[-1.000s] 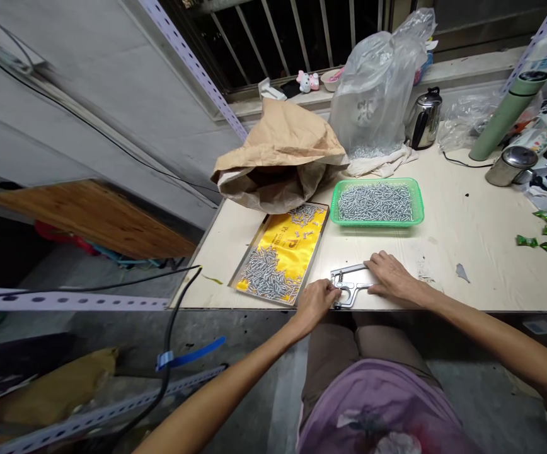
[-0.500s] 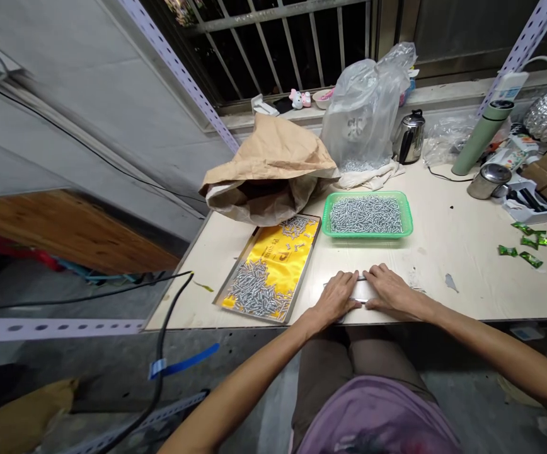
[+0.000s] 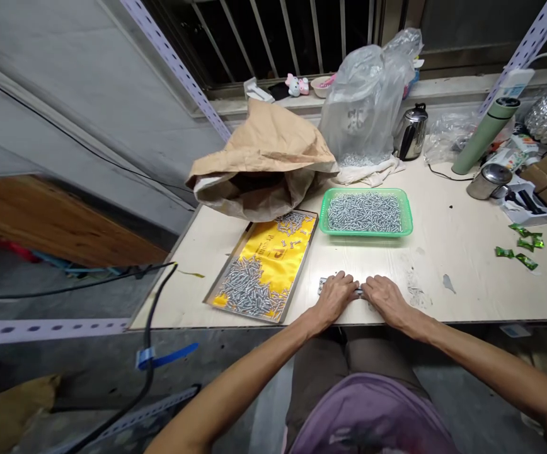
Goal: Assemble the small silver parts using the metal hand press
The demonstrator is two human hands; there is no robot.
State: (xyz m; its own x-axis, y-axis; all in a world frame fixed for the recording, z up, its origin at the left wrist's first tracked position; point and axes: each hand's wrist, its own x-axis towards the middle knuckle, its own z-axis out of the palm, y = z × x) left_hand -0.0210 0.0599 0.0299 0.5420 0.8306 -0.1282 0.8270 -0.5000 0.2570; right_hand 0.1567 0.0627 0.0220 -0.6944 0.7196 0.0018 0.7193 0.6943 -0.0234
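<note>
My left hand (image 3: 338,295) is closed around narrow metal strips (image 3: 321,285), whose left end shows small holes beyond my knuckles. My right hand (image 3: 383,297) grips the same metal close beside it, with a short length showing between the two hands. My fingers cover most of it, so its full shape is hidden. Left of my hands lies a shallow tray (image 3: 296,291) lined with yellow cloth (image 3: 273,263), bearing loose silver screws (image 3: 249,287). Behind my hands stands a green plastic basket (image 3: 367,234) full of similar screws.
An open brown paper bag (image 3: 273,148) slumps over the tray's far end. Behind the basket are a clear plastic bag (image 3: 356,104) and a steel pot (image 3: 411,133). A green flask (image 3: 486,137), steel mug (image 3: 489,180) and green wrapped sweets (image 3: 525,260) lie rightward.
Two metal strips that lay apart between my hands are now together as one narrow bar. Both hands stay on them, fingers curled tighter. The view has shifted slightly.
</note>
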